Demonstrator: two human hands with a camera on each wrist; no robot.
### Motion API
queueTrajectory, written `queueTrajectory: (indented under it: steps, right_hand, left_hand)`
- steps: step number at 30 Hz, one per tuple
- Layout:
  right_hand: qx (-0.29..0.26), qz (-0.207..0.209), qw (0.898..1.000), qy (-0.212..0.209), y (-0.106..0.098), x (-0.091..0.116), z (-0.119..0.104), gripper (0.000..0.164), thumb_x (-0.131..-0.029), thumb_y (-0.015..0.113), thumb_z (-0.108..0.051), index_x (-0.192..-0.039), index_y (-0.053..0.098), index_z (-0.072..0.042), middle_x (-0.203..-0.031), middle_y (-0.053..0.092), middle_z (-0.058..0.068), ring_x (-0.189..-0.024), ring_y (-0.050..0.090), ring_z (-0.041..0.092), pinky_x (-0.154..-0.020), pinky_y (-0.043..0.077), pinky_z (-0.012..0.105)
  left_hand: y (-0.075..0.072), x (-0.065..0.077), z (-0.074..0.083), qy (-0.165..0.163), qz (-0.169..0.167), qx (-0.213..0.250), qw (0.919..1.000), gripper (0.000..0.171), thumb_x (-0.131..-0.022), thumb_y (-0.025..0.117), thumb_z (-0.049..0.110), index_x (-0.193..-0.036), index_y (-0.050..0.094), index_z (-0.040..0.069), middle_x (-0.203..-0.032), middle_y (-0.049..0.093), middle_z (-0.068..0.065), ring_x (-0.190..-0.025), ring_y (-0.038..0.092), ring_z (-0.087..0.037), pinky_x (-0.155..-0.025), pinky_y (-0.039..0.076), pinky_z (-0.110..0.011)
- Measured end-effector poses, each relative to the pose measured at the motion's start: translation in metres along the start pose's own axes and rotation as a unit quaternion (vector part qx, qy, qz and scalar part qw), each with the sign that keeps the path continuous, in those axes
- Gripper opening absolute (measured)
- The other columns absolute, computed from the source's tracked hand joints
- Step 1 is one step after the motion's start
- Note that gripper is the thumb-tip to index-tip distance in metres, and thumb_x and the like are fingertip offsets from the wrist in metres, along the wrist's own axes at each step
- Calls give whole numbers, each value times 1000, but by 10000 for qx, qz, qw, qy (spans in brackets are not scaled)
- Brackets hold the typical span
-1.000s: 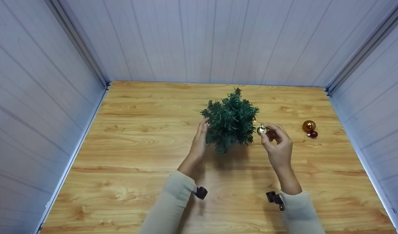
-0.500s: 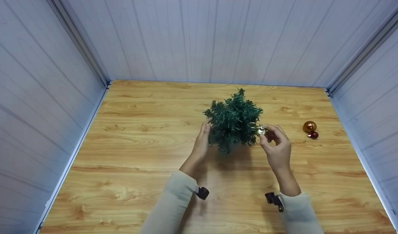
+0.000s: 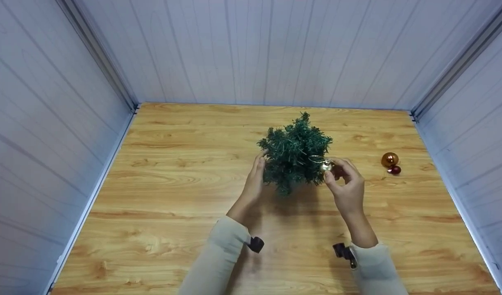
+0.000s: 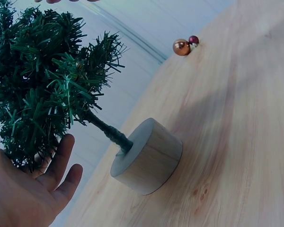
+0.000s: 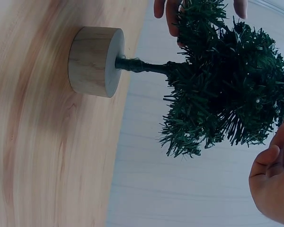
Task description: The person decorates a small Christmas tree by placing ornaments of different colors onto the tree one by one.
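Observation:
A small artificial Christmas tree (image 3: pixel 296 147) with dark green needles stands upright on a round wooden base (image 4: pixel 149 158). My left hand (image 3: pixel 254 178) rests against the tree's left side, its fingers relaxed among the outer branches (image 4: pixel 33 94). On the other side, my right hand (image 3: pixel 349 186) pinches a shiny gold bauble (image 3: pixel 326 166) between thumb and fingertips. A thin gold hanging loop (image 3: pixel 315 158) sticks out from the bauble and overlaps the right-hand branches in the head view. The right wrist view shows the right hand's fingers close to the needles, with the bauble hidden there.
To the right on the wooden tabletop (image 3: pixel 173 184) lie a copper-coloured bauble (image 3: pixel 389 159) and a smaller dark red one (image 3: pixel 394 169) beside it. Pale panels (image 3: pixel 251 53) enclose the table at the back and both sides.
My right hand has moved slightly left, bringing the gold bauble and its loop from beside the tree to over its right branches. The tree has shifted a little right with my left hand.

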State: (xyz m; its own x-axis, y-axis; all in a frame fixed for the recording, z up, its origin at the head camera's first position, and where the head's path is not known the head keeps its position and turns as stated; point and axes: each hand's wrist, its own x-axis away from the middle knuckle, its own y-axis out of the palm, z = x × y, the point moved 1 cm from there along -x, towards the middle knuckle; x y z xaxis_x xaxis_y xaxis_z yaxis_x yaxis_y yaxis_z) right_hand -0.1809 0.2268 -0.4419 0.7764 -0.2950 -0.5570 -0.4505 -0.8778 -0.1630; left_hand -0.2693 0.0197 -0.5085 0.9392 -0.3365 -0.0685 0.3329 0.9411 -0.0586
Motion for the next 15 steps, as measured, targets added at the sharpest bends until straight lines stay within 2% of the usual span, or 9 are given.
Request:
queueTrajectory:
  steps: [5,9,12,15]
  right_hand:
    - [10,-47,10000,-53,0,0,-1,26,-83,63,11,-109,67,10,-93,63,-6,-78,55,7,-69,45,16]
    - [43,-45,10000,-51,1,1,-2,25,-84,63,11,-109,67,10,-93,63,-6,-77,55,7,-69,45,16]
    - [72,-46,10000,-37,2,2,-1,25,-84,64,11,-108,67,10,-92,63,-6,-77,56,7,-68,45,16]
    - [54,-56,10000,8,2,2,-1,25,-83,64,12,-108,67,10,-92,63,-6,-77,56,7,-68,45,16]
  left_hand:
    - [-4,3,3,-104,-72,136,9998,52,-108,18,43,-156,26,25,-164,18,-7,-148,22,-34,-116,17,-62]
    - [-7,4,3,-145,53,83,9998,52,-107,20,45,-155,27,26,-163,20,-6,-148,24,-33,-115,19,-62]
    - [-11,6,4,-117,168,59,9998,50,-108,24,42,-155,28,25,-161,26,-9,-147,27,-33,-114,23,-61]
    - [-13,9,7,53,307,24,9995,47,-108,30,36,-154,30,23,-155,37,-11,-142,36,-31,-113,31,-55]
